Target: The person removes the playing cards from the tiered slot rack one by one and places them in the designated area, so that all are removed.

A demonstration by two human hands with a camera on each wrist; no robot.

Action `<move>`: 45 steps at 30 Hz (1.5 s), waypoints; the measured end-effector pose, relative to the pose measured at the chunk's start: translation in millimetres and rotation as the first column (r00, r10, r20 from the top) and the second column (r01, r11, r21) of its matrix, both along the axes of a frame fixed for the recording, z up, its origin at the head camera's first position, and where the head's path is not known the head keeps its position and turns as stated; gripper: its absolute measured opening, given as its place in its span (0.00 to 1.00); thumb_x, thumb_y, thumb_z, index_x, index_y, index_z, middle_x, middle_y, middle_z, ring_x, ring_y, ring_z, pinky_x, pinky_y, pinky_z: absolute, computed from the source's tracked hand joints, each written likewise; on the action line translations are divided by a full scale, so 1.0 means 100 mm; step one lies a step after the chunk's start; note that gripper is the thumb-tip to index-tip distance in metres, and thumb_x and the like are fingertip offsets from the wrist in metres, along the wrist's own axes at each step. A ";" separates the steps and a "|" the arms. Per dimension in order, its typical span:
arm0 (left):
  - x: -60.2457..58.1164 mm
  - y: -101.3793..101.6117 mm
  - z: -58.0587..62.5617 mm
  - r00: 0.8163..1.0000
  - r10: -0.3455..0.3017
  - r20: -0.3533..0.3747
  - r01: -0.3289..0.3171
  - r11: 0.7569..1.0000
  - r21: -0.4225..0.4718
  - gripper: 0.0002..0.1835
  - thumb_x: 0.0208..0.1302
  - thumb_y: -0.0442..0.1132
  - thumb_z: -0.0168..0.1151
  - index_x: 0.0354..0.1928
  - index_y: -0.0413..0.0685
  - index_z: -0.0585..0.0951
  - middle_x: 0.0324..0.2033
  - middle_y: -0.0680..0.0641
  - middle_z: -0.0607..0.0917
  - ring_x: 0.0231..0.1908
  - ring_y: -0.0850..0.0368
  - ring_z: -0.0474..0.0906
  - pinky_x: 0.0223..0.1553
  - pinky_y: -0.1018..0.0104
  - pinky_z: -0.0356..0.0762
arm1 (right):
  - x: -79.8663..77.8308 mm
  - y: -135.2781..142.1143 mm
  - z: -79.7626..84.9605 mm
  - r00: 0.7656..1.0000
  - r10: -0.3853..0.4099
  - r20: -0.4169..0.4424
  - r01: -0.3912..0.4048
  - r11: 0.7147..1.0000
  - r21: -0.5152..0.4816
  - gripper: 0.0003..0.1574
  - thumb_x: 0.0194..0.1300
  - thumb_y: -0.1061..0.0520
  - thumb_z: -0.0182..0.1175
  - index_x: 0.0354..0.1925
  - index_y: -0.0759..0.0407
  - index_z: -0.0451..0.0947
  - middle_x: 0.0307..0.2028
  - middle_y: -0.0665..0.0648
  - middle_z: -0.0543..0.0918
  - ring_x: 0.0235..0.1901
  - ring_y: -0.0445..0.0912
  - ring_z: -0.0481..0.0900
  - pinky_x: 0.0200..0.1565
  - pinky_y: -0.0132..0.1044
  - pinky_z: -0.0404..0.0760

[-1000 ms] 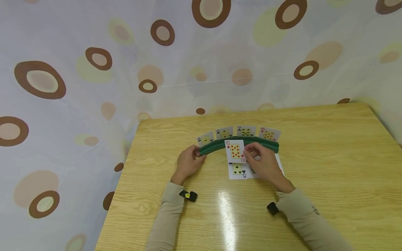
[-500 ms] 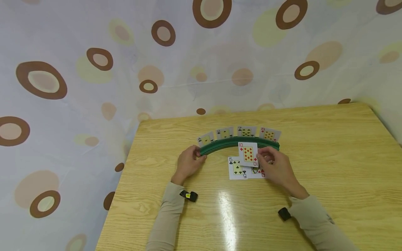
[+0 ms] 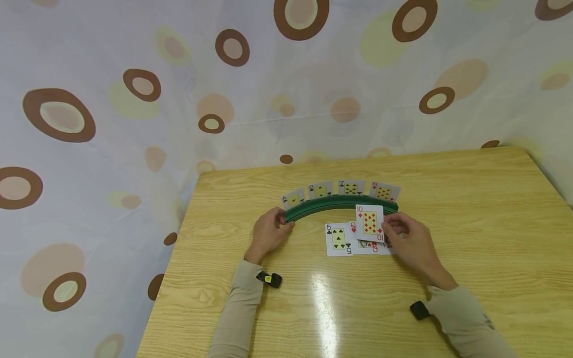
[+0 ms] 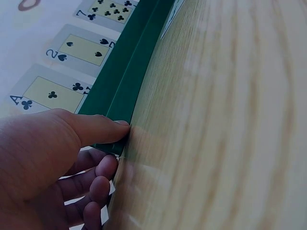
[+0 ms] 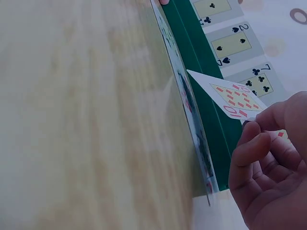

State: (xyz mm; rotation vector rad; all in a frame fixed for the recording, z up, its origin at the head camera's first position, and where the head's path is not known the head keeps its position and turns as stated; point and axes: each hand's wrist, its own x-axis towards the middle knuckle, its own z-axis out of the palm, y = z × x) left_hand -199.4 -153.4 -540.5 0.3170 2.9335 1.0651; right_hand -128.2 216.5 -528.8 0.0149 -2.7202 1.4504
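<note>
My left hand [image 3: 270, 229] grips the left end of a curved green card holder [image 4: 129, 62], thumb on its face and fingers curled below the end. Between thumb and fingers, my right hand [image 3: 413, 243] pinches a ten of diamonds [image 3: 369, 223] by its right edge. In the head view this card overlaps the holder's right front and the cards before it. Those are a five of clubs [image 3: 338, 239], a queen of hearts [image 3: 369, 247] and a mostly hidden card at the right. Along the holder's back stand an ace of clubs [image 4: 53, 94], two of spades [image 4: 82, 49], seven of clubs [image 3: 351, 188] and eight of diamonds [image 3: 384, 191].
All of this is on a light wooden table [image 3: 470, 223]. Beyond the table's far edge hangs a pale curtain [image 3: 286, 74] with brown and peach circles. Black straps with small devices circle both wrists.
My right hand has moved the ten of diamonds to the right, away from the five of clubs, uncovering it and part of the queen. The left hand and card holder stay put.
</note>
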 end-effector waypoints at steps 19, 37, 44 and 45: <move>0.00 0.00 0.01 1.000 -0.006 -0.011 0.006 1.000 -0.007 0.15 0.73 0.44 0.73 0.52 0.41 0.85 0.36 0.48 0.85 0.32 0.60 0.72 0.36 0.68 0.68 | 0.12 0.33 -0.04 0.996 -0.081 0.029 0.082 0.997 -0.008 0.20 0.83 0.53 0.59 0.60 0.68 0.82 0.50 0.66 0.87 0.38 0.28 0.77 0.41 0.17 0.76; 0.00 -0.01 0.00 1.000 -0.007 -0.007 0.007 1.000 0.000 0.15 0.74 0.44 0.73 0.52 0.41 0.85 0.35 0.48 0.85 0.32 0.60 0.73 0.36 0.68 0.68 | 0.10 0.73 -0.12 0.995 -0.096 0.034 0.093 0.992 0.081 0.20 0.82 0.54 0.60 0.58 0.69 0.85 0.45 0.66 0.89 0.33 0.27 0.77 0.35 0.22 0.77; 0.01 0.00 0.01 1.000 -0.006 -0.005 0.006 1.000 0.006 0.15 0.74 0.44 0.72 0.53 0.41 0.85 0.36 0.48 0.85 0.32 0.60 0.72 0.36 0.68 0.68 | 0.11 0.82 -0.09 0.994 -0.086 0.065 0.079 0.992 0.100 0.23 0.82 0.53 0.60 0.59 0.71 0.84 0.46 0.68 0.89 0.32 0.25 0.76 0.35 0.22 0.76; 0.01 0.00 0.01 1.000 -0.005 -0.003 0.005 1.000 0.011 0.15 0.74 0.44 0.72 0.53 0.40 0.85 0.36 0.47 0.85 0.32 0.60 0.72 0.37 0.68 0.68 | 0.12 0.82 -0.07 0.994 -0.088 0.071 0.080 0.991 0.104 0.23 0.82 0.52 0.60 0.60 0.71 0.84 0.46 0.68 0.89 0.32 0.24 0.76 0.35 0.22 0.76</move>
